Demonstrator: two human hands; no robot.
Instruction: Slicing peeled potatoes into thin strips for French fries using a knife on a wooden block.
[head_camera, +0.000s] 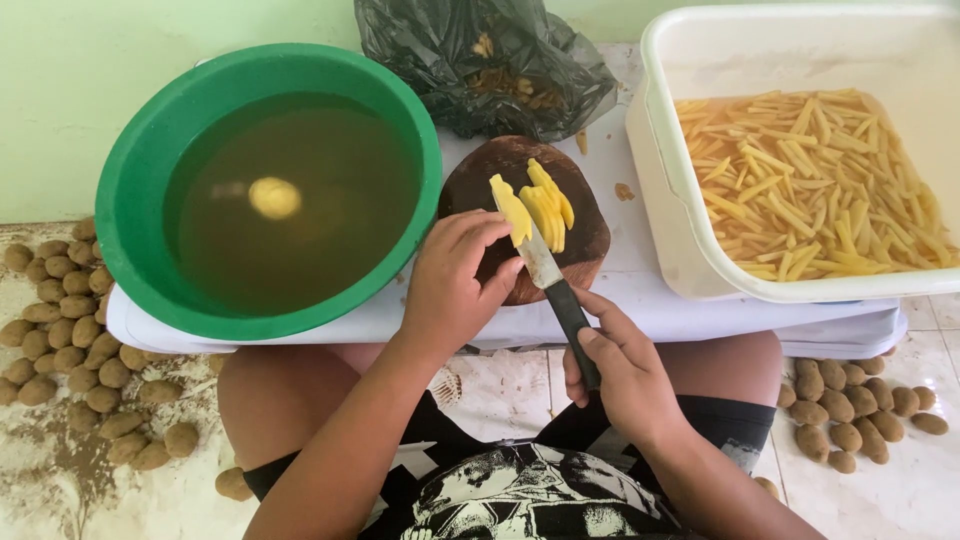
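Cutting peeled potato on round board, tabletop (640, 290) white.
Left hand (455, 285) closed over potato piece (511, 208), pinning it to wooden board (590, 240); right hand (625, 375) gripping black handle of knife (545, 265), blade beside the piece. Cut slices (550, 205) just beside. Green basin (140, 180) of murky water with 1 peeled potato (274, 197) to left; white tub (670, 190) of strips (820, 180) to right; black bag (440, 60) behind; unpeeled potatoes (70, 350) on floor.

Basin (140, 180), upper left: bright green, holding murky brown water. Tub (665, 150), upper right: white; cut potato sticks (810, 180) pale yellow. Board (590, 235), centre: dark brown. Bag (440, 50), top: black. Knife handle (573, 320): black.
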